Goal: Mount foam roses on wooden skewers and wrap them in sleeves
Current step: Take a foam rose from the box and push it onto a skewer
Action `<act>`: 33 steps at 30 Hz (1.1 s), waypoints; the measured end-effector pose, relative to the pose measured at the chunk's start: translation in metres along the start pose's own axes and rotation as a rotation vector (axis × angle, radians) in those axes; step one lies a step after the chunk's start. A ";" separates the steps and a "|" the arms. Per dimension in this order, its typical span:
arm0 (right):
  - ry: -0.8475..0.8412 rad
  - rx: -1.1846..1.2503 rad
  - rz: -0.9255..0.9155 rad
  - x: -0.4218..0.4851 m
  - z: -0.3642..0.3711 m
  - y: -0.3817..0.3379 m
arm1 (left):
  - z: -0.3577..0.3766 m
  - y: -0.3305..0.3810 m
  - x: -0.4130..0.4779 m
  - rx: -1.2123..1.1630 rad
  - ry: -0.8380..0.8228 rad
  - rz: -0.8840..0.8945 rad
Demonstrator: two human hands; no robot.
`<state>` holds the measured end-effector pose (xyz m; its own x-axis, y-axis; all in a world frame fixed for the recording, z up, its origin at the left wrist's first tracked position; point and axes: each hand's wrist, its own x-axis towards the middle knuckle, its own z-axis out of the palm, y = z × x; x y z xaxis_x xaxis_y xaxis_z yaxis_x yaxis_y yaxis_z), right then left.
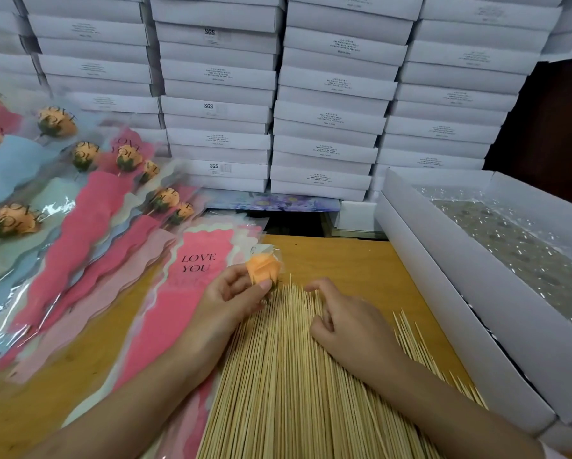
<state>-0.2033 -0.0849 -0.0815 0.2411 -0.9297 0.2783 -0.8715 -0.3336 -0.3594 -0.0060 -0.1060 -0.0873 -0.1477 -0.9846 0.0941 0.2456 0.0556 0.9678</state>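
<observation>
pinching foam rose (262, 270) in left hand (231, 294) beside skewer pile (278, 376) | curling right hand (346, 324) atop pile, grasp unclear

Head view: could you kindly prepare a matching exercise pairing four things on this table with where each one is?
Things:
1. foam rose
2. skewers
3. open white box
4. pink LOVE YOU sleeve

Places:
A. at the right side of the table
B. in the grip of the left hand
C. lying flat just left of the skewers
D. piled at the middle of the table, towards the near edge

Pairs: 1-B, 2-D, 3-A, 4-C
</observation>
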 end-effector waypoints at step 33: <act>0.197 0.964 0.225 0.005 -0.010 -0.003 | 0.003 0.005 -0.002 -0.061 0.032 -0.059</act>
<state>-0.2039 -0.0875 -0.0702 -0.0370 -0.9735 0.2258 -0.1501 -0.2180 -0.9643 -0.0079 -0.1035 -0.0822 -0.1328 -0.9907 0.0285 0.2956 -0.0122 0.9552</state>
